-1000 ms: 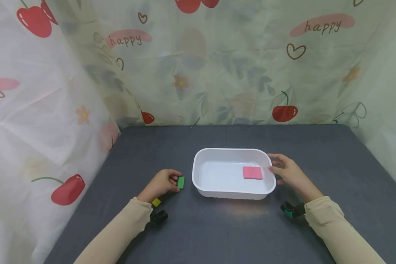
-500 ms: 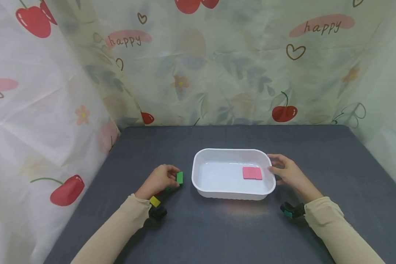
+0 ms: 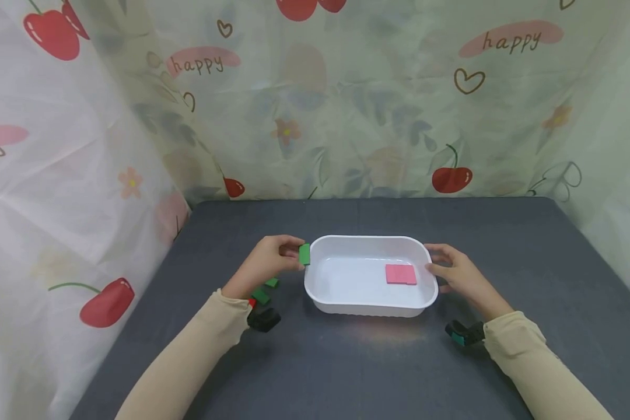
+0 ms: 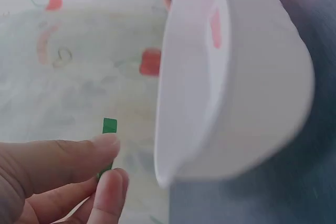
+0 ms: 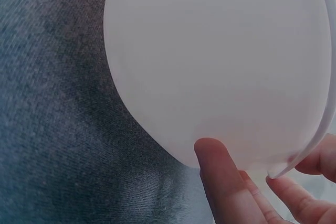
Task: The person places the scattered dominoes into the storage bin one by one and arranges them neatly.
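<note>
Green block (image 3: 304, 254): off the table, at the left end of the tub (image 3: 367, 311); the left wrist view shows a gap between the two (how high it sits above the rim, I can't judge from here).
Rim (image 3: 367, 236): the likeliest snag; if the block came across too low, it could knock here, twist loose and drop outside the tub.
Left hand (image 3: 265, 263): thumb and fingers closed on the block, no wider apart than its thickness; only the tips hold it, so a bump might well turn it.
Right hand (image 3: 459, 274): fingers curled about the tub's right end, steadying it, I'd say; were that hold to slacken, a nudge could slide the tub.
Pink pieces (image 3: 401, 274): inside the tub, flat on its floor, towards the right end.
Green pieces (image 3: 261, 296) and red piece (image 3: 252, 303): left of the tub, near the left wrist; the wrist camera (image 3: 264, 320) beside them could scatter them if the arm dipped.
Curtain (image 3: 346, 111): behind the tub.
</note>
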### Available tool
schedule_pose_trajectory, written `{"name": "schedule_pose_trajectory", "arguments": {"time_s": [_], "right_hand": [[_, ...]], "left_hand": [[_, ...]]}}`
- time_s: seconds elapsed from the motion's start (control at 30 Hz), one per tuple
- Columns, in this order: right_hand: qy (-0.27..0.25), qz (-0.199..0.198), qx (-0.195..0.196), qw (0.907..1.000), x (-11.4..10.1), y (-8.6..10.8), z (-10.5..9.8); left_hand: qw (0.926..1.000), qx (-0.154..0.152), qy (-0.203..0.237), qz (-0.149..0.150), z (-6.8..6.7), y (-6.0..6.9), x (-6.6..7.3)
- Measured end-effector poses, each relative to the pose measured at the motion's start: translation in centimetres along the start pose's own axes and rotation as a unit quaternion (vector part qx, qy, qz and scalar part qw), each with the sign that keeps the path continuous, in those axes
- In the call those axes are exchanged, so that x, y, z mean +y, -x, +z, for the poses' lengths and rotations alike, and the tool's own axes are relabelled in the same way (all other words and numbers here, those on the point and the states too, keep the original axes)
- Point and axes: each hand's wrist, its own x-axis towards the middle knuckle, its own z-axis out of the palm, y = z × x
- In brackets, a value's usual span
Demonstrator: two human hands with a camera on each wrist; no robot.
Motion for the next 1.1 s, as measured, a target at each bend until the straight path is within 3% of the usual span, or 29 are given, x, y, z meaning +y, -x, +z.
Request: {"name": "schedule_pose_trajectory", "arguments": {"time_s": [0.13, 0.3, 0.67, 0.9, 1.1], "right_hand": [[0.0, 0.0, -0.002, 1.0, 0.0, 0.1, 0.0], [-0.003, 0.002, -0.004, 1.0, -0.1, 0.1, 0.0], [-0.005, 0.001, -0.004, 1.0, -0.2, 0.1, 0.0], [-0.007, 0.002, -0.007, 0.9999, -0.2, 0.1, -0.1], [-0.006, 0.0, -0.007, 1.0, -0.1, 0.1, -0.2]], "left_hand": [[0.9994, -0.017, 0.01, 0.029, 1.4, -0.9, 1.4], [0.9974, -0.043, 0.024, 0.052, 3.7, -2.1, 2.2], [0.9963, -0.07, 0.018, 0.046, 8.4, -5.0, 2.2], [0.9939, -0.068, -0.042, 0.077, 10.1, -6.0, 1.9], [0.9937, -0.067, -0.052, 0.074, 10.9, -6.5, 1.6]]}}
